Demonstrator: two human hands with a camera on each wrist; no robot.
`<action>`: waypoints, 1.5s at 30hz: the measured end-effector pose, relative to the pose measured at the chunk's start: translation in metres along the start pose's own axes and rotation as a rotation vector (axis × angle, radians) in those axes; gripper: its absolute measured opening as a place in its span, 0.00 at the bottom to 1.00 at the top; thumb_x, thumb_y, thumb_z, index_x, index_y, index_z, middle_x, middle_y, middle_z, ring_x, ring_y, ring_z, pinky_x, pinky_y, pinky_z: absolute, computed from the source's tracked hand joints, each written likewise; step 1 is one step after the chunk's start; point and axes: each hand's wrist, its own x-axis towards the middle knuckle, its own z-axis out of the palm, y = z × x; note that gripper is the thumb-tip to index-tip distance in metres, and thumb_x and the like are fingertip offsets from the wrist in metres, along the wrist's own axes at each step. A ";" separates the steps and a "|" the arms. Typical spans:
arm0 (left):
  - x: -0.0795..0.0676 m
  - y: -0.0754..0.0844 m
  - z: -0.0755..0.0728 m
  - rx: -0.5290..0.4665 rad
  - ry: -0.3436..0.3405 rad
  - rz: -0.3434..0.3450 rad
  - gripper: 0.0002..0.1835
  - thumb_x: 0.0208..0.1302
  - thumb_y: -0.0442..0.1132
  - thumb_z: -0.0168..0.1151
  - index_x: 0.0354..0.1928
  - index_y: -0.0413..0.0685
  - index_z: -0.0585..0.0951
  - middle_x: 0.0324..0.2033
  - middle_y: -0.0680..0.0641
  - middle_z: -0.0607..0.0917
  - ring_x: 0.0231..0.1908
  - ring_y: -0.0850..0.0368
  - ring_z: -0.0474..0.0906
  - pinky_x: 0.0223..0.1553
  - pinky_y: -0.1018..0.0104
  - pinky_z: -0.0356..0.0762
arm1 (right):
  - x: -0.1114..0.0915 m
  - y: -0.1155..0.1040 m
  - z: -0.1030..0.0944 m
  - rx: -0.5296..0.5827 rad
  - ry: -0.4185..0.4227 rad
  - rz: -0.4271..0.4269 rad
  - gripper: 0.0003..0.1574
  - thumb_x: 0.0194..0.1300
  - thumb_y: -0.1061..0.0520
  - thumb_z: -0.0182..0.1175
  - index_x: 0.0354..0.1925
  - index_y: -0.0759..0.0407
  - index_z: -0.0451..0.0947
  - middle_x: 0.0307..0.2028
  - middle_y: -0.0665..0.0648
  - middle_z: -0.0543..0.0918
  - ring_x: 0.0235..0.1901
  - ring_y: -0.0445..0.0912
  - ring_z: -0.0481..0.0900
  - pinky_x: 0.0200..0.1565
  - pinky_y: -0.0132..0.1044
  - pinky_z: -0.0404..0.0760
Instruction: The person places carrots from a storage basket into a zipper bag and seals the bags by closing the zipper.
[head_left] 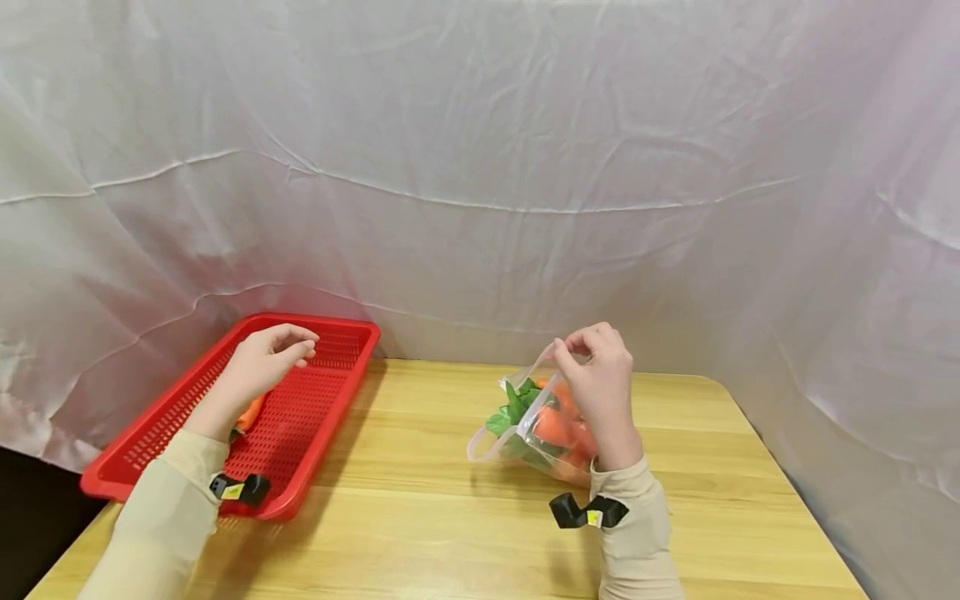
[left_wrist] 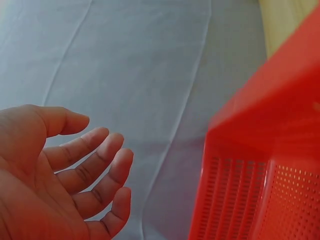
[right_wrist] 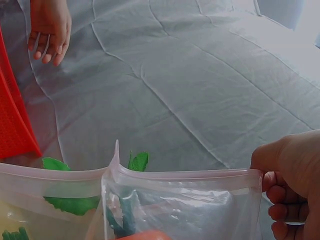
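My right hand [head_left: 600, 375] pinches the rim of a clear plastic bag [right_wrist: 180, 200] between thumb and forefinger, at the right of the head view. Inside the bag lie orange-red vegetables [head_left: 553, 427] with green leaves [head_left: 514, 407]; their exact kind is unclear. Some leaves poke above the pale pink rim. Over the red basket [head_left: 330, 450] hovers my left hand [head_left: 266, 358], its fingers loosely bent and nothing between them. The left wrist view shows that bare palm [left_wrist: 45, 185] beside the basket wall. An orange vegetable [head_left: 251, 414] sits in the basket, partly hidden by my left wrist.
A wooden table [head_left: 420, 517] carries the basket at left and the bag right of centre. Pale grey cloth [head_left: 480, 167] hangs behind and at the sides. Black cameras [head_left: 588, 511] are strapped to both wrists.
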 end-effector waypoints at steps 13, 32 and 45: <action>0.016 -0.039 -0.009 -0.087 0.030 -0.066 0.23 0.73 0.47 0.51 0.57 0.34 0.75 0.52 0.32 0.79 0.32 0.74 0.76 0.38 0.80 0.74 | 0.000 -0.001 0.001 -0.002 0.003 -0.016 0.10 0.55 0.65 0.67 0.21 0.65 0.77 0.24 0.60 0.76 0.30 0.50 0.75 0.36 0.28 0.70; 0.014 -0.086 -0.011 -0.061 0.020 -0.260 0.31 0.71 0.56 0.50 0.60 0.33 0.71 0.57 0.32 0.74 0.50 0.41 0.72 0.45 0.66 0.78 | -0.001 -0.002 -0.001 0.001 -0.006 -0.005 0.10 0.55 0.65 0.67 0.20 0.65 0.77 0.24 0.59 0.77 0.30 0.50 0.75 0.36 0.28 0.70; 0.012 -0.106 -0.012 0.033 -0.064 -0.462 0.32 0.68 0.49 0.55 0.61 0.27 0.66 0.56 0.26 0.71 0.47 0.37 0.71 0.48 0.50 0.78 | -0.001 -0.003 -0.001 -0.003 -0.014 -0.008 0.10 0.55 0.65 0.67 0.21 0.65 0.78 0.24 0.60 0.77 0.30 0.50 0.75 0.37 0.29 0.70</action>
